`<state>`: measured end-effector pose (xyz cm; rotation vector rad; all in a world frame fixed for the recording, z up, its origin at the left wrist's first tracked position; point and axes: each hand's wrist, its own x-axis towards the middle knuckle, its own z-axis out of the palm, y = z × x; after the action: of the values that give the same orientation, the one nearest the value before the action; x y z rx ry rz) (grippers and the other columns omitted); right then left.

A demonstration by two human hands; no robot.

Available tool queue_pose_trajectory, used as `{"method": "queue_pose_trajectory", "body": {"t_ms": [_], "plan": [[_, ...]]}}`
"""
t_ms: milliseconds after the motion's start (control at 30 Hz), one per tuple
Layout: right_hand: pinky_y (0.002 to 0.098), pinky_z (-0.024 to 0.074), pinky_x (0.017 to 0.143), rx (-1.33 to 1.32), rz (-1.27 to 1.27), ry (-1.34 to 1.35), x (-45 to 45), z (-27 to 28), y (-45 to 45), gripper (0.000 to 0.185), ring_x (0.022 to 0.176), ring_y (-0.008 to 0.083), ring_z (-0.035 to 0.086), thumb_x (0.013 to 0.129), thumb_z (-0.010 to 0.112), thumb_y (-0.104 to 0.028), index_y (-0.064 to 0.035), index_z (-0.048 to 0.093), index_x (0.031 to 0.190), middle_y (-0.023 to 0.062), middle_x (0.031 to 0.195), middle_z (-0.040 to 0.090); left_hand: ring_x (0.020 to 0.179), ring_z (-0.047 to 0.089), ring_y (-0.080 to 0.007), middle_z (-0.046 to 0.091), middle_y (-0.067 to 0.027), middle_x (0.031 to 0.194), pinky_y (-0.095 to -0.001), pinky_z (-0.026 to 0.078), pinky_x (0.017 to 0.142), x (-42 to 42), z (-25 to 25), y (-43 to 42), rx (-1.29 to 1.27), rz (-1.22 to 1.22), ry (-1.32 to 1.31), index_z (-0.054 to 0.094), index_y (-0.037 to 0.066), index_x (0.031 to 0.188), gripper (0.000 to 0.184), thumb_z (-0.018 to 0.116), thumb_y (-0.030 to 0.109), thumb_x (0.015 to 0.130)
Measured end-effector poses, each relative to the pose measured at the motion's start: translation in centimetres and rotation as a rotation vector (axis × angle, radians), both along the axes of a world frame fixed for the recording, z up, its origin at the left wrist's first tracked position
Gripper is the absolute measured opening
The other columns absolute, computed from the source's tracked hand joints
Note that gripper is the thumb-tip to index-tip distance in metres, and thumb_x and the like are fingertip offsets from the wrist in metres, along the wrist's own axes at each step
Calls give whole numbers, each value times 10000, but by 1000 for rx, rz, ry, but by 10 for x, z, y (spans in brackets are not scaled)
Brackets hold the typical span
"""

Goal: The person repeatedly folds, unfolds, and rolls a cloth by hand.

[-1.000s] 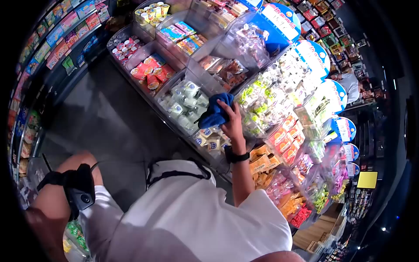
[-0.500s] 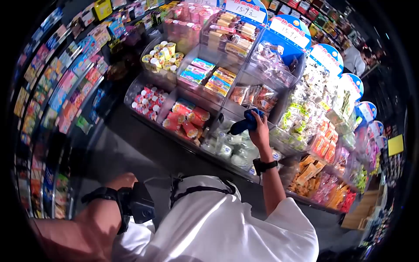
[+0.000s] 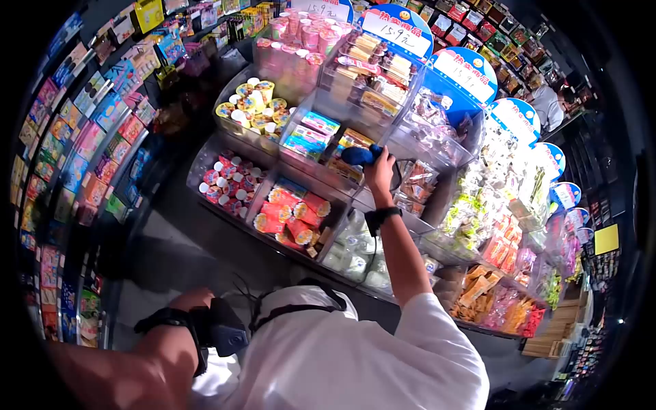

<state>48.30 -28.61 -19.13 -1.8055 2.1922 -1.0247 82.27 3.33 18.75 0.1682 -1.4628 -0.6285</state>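
Note:
My right hand (image 3: 380, 175), with a black band round its wrist, is closed on a bundled blue cloth (image 3: 362, 155). The cloth is over the bin of yellow and blue boxed sweets (image 3: 312, 134), near its right divider. Just right of the hand are brown packets (image 3: 418, 179) in the neighbouring bin. Part of my left hand (image 3: 195, 298) shows low at the left, beyond a black strap and a black device (image 3: 229, 336); its fingers are hidden.
Clear-walled bins hold red cups (image 3: 231, 184), red packets (image 3: 294, 217), yellow cups (image 3: 256, 106) and white-wrapped sweets (image 3: 352, 253). Blue round price signs (image 3: 396, 31) stand behind. Stocked shelves (image 3: 89, 137) curve along the left, across a dark floor (image 3: 164, 263). Another person (image 3: 547, 106) is far right.
My right hand has moved up and away from the white-wrapped sweets to the boxed sweets, with the blue cloth still in it. The view has turned, showing more bins and shelves.

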Motion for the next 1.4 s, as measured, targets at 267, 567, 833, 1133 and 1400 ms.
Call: {"method": "queue_pose_trajectory", "body": {"t_ms": [267,567,833,1133,1400], "plan": [[535,505,910,247,-27,2,-34,37,-100,636,1036,531,582,748,687,-186,-44,416,1306,340,1209,504,907,575,-137,625,-20,1002,-294,456,925,-27,9,-47,23,-97,44,647,132,1074,174,599,135,907],[535,504,897,126,-80,-45,-41,24,-112,673,1032,526,581,747,685,-104,-40,372,1340,304,1234,495,908,564,-116,618,-10,1010,-285,447,942,-59,1,-101,139,-298,112,641,148,1096,194,589,127,910],[547,514,837,130,-107,-43,-16,31,-49,701,1001,484,598,694,820,-215,-54,420,1248,266,1132,577,951,565,-103,615,-8,1022,-269,443,961,-13,12,-112,191,-415,161,635,156,1127,227,592,113,908],[528,531,789,237,-108,111,44,21,30,981,946,475,600,677,707,16,4,169,1497,275,1170,492,945,590,-258,621,-122,1019,-364,470,848,-75,-114,-261,111,-16,-47,586,15,960,93,523,57,907],[517,529,751,44,-151,34,-7,13,-50,570,916,470,633,871,592,-274,-70,412,1373,284,1090,620,1231,465,-497,461,-320,1366,-538,403,1018,-211,-325,-388,570,-5,-1047,495,82,1330,606,413,555,961]]}}
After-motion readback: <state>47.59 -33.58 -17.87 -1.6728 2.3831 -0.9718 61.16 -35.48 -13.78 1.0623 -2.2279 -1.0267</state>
